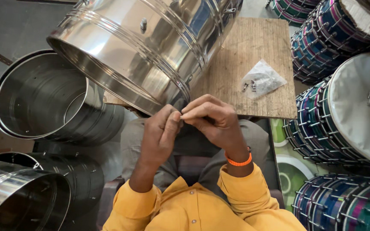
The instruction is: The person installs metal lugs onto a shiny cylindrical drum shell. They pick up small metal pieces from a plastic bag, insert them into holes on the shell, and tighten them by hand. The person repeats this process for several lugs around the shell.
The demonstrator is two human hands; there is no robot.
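A large shiny steel drum shell (142, 47) lies tilted across my lap and a wooden board (253, 47). My left hand (161, 134) and my right hand (213, 119) meet just below the shell's near rim, fingertips pinched together on something too small to make out. The right wrist wears an orange band, and both sleeves are yellow. A clear plastic bag of small metal fittings (260, 80) rests on the board, to the right of my hands.
More steel shells (43, 98) stand and lie at the left, one (18, 196) at the bottom left. Finished drums (347, 115) with blue and purple sides and white heads crowd the right side.
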